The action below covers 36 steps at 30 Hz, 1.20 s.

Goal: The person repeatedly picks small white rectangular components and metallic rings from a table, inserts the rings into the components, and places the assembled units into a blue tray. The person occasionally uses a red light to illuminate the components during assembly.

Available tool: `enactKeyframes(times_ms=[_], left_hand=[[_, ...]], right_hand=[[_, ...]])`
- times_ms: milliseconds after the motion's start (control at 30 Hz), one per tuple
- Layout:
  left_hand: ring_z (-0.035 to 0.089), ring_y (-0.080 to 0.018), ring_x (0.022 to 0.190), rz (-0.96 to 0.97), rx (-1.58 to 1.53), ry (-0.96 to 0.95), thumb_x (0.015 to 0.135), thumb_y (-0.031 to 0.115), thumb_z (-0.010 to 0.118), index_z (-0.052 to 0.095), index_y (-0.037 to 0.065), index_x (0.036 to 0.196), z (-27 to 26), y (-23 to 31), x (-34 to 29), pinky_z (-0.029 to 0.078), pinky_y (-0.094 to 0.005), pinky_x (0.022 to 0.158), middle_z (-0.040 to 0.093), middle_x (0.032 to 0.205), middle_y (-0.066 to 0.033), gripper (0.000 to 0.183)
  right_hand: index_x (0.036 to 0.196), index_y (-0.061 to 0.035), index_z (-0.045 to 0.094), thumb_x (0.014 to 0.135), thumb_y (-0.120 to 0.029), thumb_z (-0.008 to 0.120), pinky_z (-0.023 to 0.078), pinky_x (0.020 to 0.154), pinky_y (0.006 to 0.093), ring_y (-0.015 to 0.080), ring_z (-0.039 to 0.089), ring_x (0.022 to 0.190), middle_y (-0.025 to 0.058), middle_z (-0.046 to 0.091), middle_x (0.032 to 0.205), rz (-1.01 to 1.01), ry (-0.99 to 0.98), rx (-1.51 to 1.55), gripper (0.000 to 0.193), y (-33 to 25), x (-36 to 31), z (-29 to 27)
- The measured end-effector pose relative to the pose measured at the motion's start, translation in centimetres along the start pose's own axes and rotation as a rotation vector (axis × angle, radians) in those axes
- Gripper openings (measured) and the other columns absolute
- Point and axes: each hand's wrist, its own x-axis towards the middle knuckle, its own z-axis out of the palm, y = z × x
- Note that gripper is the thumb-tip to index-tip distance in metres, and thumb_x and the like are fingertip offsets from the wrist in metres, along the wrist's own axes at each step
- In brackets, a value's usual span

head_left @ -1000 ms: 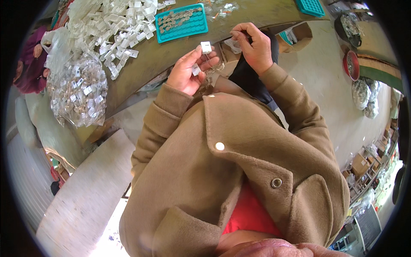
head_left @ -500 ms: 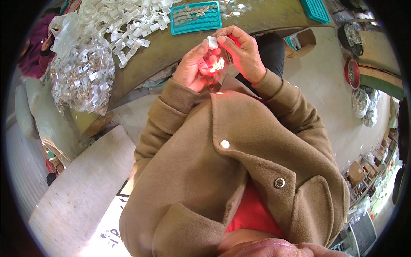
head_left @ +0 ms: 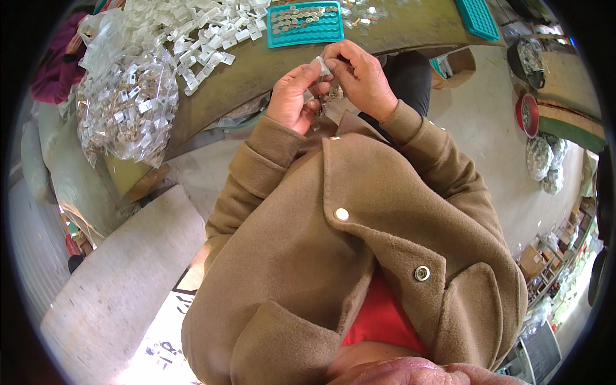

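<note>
"White plastic piece (head_left: 323, 67): where is it exactly?"

"Up at the fingertips, between the two hands. The left hand (head_left: 294, 96) pinches it with thumb and forefinger, other fingers loosely curled underneath."

"And the right hand (head_left: 367, 80)?"

"Thumb and forefinger nearly together at the piece's right edge. I can't tell whether they grip it or only touch."

"How would it handle?"

"Light, I'd judge, and fairly stiff. Its like in the pile (head_left: 212, 32), beyond and left of the left hand, look angular and thin-walled, so a hard squeeze might crack one. Smooth plastic could also skid out of dry fingertips."

"Best hold?"

"By opposite side edges, thumb against forefinger, pressing gently. I'd mind the shiny tangle (head_left: 333, 94) hanging just below the fingertips, between the hands; it looks fine and might snag."

"What's straight beyond the hands?"

"A teal tray (head_left: 303, 38) with rows of small round discs (head_left: 305, 13), apart from both hands."
</note>
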Motion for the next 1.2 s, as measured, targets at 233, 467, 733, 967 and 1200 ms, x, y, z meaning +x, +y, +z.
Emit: enactKeyframes(times_ms=[233, 467, 733, 967, 1200], left_hand=[[0.055, -0.0023, 0.058, -0.071, -0.035, 0.132, 0.093, 0.029, 0.063, 0.062, 0.006, 0.096, -0.6, 0.8, -0.1, 0.037, -0.014, 0.041, 0.064, 0.081, -0.0019, 0.023], [0.057, -0.0026, 0.064, -0.137, -0.036, 0.071, 0.092, 0.028, 0.065, 0.06, 0.009, 0.096, -1.2, 1.0, 0.0, 0.037, -0.0131, 0.044, 0.064, 0.085, -0.0022, 0.019], [0.059, -0.0055, 0.066, -0.046, 0.377, 0.182, 0.093, 0.026, 0.063, 0.058, 0.01, 0.105, 0.9, 2.6, -0.7, 0.041, -0.0173, 0.048, 0.062, 0.086, 0.0016, 0.02], [0.044, -0.0018, 0.057, 0.472, 0.59, 0.163, 0.099, 0.024, 0.054, 0.065, 0.006, 0.096, 1.8, 10.7, -5.6, 0.034, -0.0154, 0.047, 0.058, 0.072, 0.0024, 0.022], [0.058, -0.0086, 0.095, 0.772, 0.924, 0.732, 0.097, 0.014, 0.054, 0.064, 0.001, 0.114, -5.1, 21.8, -9.3, 0.044, -0.0228, 0.082, 0.066, 0.105, -0.0067, 0.024]], right_hand=[[0.094, 0.001, 0.063, 0.091, -0.006, 0.06, 0.047, 0.072, 0.0235, 0.0081, 0.056, 0.08, 0.0021, 0.064, 0.087, 0.219, -0.139, 0.275, 0.008, 0.5, 0.6, -0.4], [0.095, 0.0012, 0.058, 0.089, 0.003, 0.055, 0.046, 0.071, 0.0246, 0.0116, 0.055, 0.075, 0.0069, 0.059, 0.085, -0.058, -0.178, -0.041, 0.007, 0.6, 1.2, -0.3], [0.088, -0.0008, 0.059, 0.081, 0.002, 0.059, 0.05, 0.07, 0.0391, 0.0355, 0.06, 0.082, 0.0155, 0.06, 0.091, -0.223, -0.196, -0.116, 0.007, -0.5, 1.8, -0.9], [0.096, -0.0007, 0.066, 0.088, -0.01, 0.064, 0.05, 0.067, 0.0305, 0.0161, 0.062, 0.073, 0.011, 0.066, 0.08, -0.026, -0.214, -0.036, 0.013, -0.4, 6.8, -6.1], [0.103, 0.0008, 0.065, 0.091, -0.015, 0.061, 0.049, 0.065, 0.03, 0.0142, 0.061, 0.066, 0.0118, 0.064, 0.078, 0.013, -0.186, -0.425, 0.021, 2.2, 12.6, -9.3]])
